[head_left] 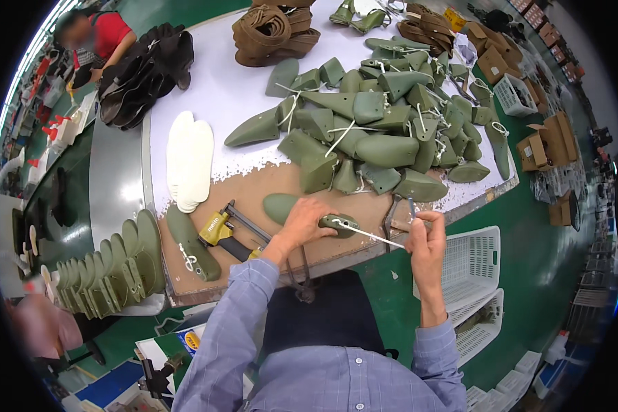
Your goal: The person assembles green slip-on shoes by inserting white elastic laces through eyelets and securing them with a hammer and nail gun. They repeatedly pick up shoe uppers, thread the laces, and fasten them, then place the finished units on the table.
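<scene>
Green, smooth plastic shoe last piece (338, 224) lies at the counter's (206, 103) near edge, gripped under the left hand (307, 218), fingers curled over it. A taut white string (378, 237) runs from it to the right hand (424, 233), pinching its end. Beyond, matching lasts (384, 123) lie piled.

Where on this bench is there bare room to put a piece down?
Bare white top lies between the stack of white insoles and the pile of green shoe lasts, up toward the brown boot uppers. A brown strip runs by the left hand. The right half is crowded with lasts.
</scene>
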